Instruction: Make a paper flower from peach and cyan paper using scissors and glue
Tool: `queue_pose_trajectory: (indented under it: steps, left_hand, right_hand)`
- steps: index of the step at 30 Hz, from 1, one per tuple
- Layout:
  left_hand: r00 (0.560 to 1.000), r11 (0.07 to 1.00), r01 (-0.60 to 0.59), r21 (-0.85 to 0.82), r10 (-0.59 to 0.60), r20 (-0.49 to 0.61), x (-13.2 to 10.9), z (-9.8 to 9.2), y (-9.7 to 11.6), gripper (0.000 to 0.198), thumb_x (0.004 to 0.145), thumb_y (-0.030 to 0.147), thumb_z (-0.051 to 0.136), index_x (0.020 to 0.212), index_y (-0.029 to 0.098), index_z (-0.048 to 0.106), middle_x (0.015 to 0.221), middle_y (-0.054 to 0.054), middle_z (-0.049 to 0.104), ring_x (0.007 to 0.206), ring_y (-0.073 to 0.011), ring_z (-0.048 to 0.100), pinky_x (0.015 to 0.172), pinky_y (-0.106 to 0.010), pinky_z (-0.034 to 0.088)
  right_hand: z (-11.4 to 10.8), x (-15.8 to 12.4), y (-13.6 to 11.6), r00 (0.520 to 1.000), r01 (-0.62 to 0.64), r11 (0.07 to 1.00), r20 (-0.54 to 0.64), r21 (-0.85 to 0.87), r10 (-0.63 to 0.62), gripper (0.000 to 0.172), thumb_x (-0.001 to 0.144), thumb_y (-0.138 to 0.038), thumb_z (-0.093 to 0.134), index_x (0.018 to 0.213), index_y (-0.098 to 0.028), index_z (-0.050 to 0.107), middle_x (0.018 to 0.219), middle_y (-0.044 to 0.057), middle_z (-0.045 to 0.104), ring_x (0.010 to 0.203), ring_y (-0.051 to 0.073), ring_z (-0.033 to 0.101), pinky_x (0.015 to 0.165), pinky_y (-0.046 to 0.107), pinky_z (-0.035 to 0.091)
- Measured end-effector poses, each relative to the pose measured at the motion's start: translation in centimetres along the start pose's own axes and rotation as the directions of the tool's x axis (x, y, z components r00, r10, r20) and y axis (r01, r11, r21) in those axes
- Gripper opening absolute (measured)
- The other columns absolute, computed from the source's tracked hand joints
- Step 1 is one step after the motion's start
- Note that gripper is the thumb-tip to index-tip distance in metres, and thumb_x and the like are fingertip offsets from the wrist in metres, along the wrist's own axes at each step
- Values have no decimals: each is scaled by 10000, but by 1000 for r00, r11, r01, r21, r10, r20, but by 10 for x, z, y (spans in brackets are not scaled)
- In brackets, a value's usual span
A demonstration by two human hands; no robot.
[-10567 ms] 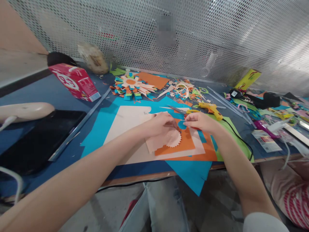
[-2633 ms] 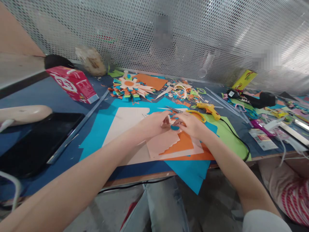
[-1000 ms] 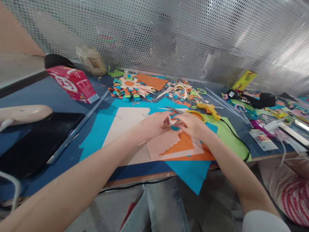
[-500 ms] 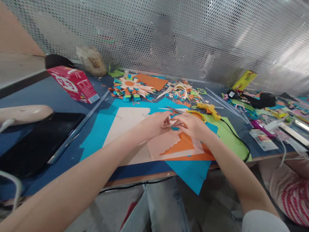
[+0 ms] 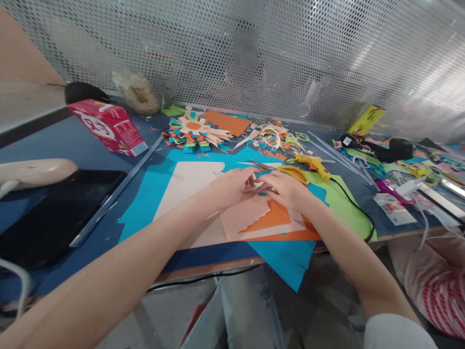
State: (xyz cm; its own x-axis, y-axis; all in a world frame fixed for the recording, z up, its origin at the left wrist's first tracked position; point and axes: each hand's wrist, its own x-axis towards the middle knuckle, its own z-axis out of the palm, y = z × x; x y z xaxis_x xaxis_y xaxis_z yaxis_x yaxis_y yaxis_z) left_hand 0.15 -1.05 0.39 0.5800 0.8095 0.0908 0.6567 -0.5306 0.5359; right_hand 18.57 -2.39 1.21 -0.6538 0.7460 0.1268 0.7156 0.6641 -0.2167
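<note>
My left hand point(image 5: 234, 185) and my right hand point(image 5: 285, 190) meet fingertip to fingertip over the layered papers. Both are curled into a pinch; whatever lies between the fingers is small and mostly hidden, perhaps a bit of pale paper. Just below them lies a pale pink sheet point(image 5: 240, 215) with a jagged edge, over an orange sheet point(image 5: 269, 217). Yellow-handled scissors point(image 5: 296, 174) rest beyond my right hand, beside a yellow glue gun point(image 5: 314, 165). A large pale sheet point(image 5: 178, 198) and blue paper point(image 5: 145, 194) spread under my left arm.
A layered paper flower point(image 5: 194, 127) and a heap of paper scraps point(image 5: 276, 138) lie at the back. On the left are a red box point(image 5: 109, 127) and a black tray-like object point(image 5: 61, 218). A black cord point(image 5: 356, 211) trails from the glue gun. Another person's legs show at right.
The view has shifted very slightly. My fingers have moved a little closer together; the papers and tools lie as before.
</note>
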Motion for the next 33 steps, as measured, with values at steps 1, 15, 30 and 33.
queue_pose_trajectory:
  steps: [1, 15, 30, 33]
  left_hand:
    - [1000, 1000, -4, -1, 4, -4, 0, 0, 0, 275, 774, 379, 502, 970, 186, 491, 901, -47, 639, 771, -172, 586, 615, -259, 402]
    - [999, 999, -48, 7, 48, -24, 2, 5, -9, 173, 775, 321, 492, 893, 195, 510, 867, -28, 628, 737, -154, 573, 600, -251, 388]
    - [996, 997, -77, 7, 78, -42, 1, 6, -9, 197, 767, 273, 503, 944, 186, 512, 873, -36, 633, 795, -170, 582, 637, -261, 412]
    - [996, 997, -78, 22, 78, -42, 2, 7, -10, 230, 774, 310, 504, 964, 181, 513, 883, -40, 633, 767, -160, 578, 626, -255, 405]
  right_hand:
    - [1, 0, 1, 1000, -3, 1000, -3, -1, 3, 270, 818, -134, 487, 1080, -157, 546, 947, 103, 618, 962, 206, 538, 771, 319, 429]
    - [-15, -12, 11, 999, 32, 997, 17, 68, -33, 251, 816, -145, 511, 1051, -211, 567, 888, 39, 664, 923, 172, 537, 770, 294, 420]
    - [-17, -12, 13, 997, 73, 995, 28, 69, -75, 251, 830, -170, 501, 1067, -213, 574, 875, 51, 620, 875, 161, 542, 748, 282, 426]
    - [-17, -12, 13, 999, 52, 998, 0, 47, -52, 251, 825, -159, 499, 1059, -212, 576, 907, 58, 625, 916, 169, 542, 764, 291, 432]
